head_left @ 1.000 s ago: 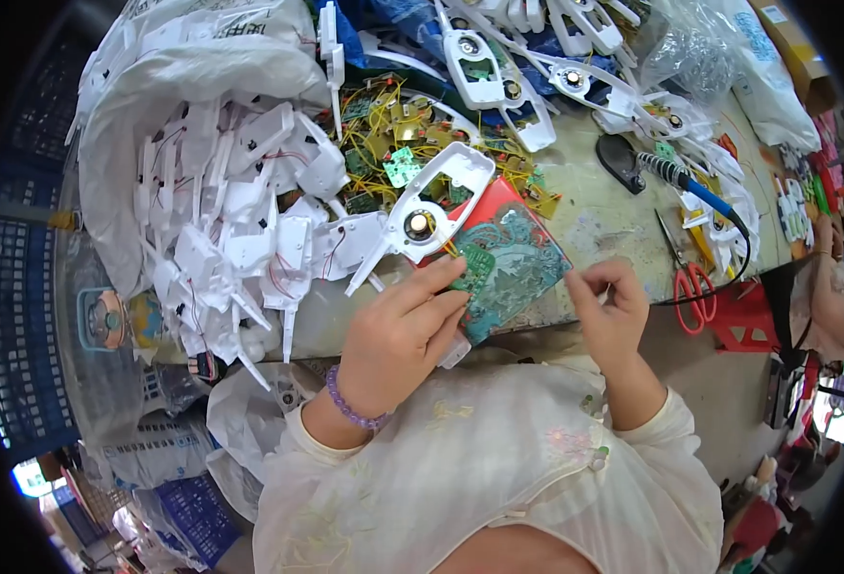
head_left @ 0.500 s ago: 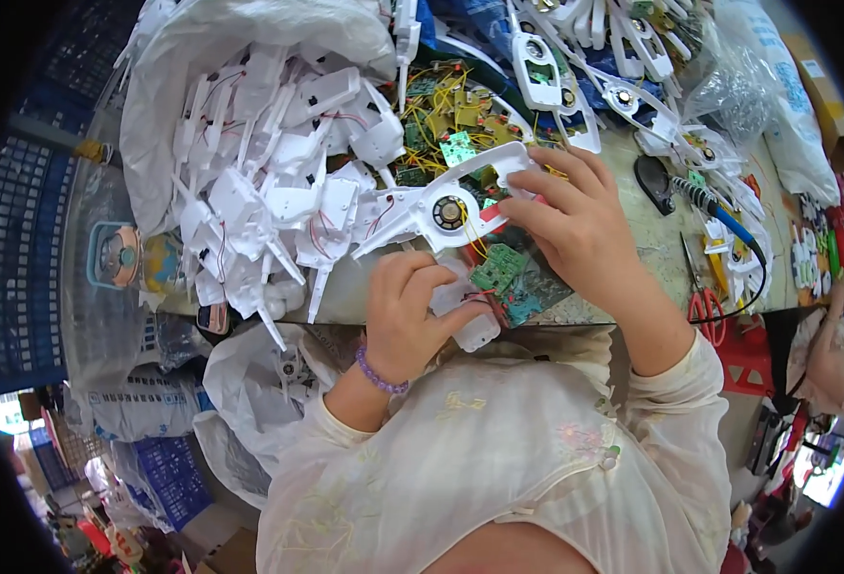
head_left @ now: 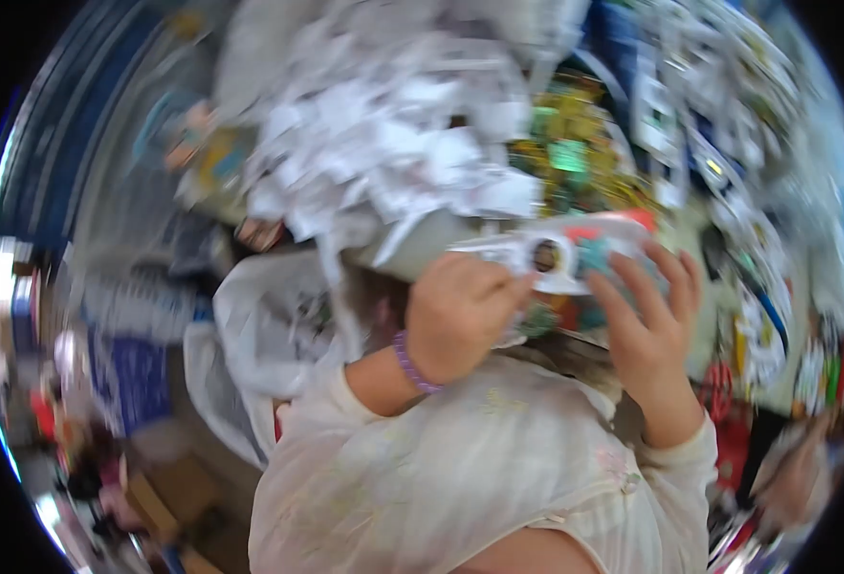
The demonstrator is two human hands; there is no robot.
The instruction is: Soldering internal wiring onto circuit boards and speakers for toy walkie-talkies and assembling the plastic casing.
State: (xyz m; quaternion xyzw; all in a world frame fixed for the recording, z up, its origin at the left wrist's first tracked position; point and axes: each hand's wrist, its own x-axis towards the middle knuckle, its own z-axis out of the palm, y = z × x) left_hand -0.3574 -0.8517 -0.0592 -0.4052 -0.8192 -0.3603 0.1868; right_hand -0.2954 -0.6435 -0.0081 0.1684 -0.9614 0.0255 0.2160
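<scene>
The picture is smeared by motion. A long white plastic housing point(head_left: 572, 277) with a small round speaker point(head_left: 545, 255) lies crosswise between my hands at the table's near edge. My left hand point(head_left: 465, 311), wearing a purple bead bracelet, is closed at the left end of the housing; its fingertips are partly hidden. My right hand point(head_left: 651, 320) has its fingers spread at the right end, tips at or over the housing. A red piece point(head_left: 623, 221) shows along the housing's far edge. Greenish parts point(head_left: 539, 316) show below it, too blurred to name.
A large heap of white plastic housings point(head_left: 383, 143) fills the far left of the table. Behind my hands lie yellow wires and green circuit boards point(head_left: 567, 153). Red-handled scissors point(head_left: 717, 387) lie right. An open white bag point(head_left: 278, 316) hangs at the left.
The view has swung, so the table appears shifted rightward. My left hand has moved to the housing's left end; the clear-white piece it held is out of sight. My right fingers are more spread.
</scene>
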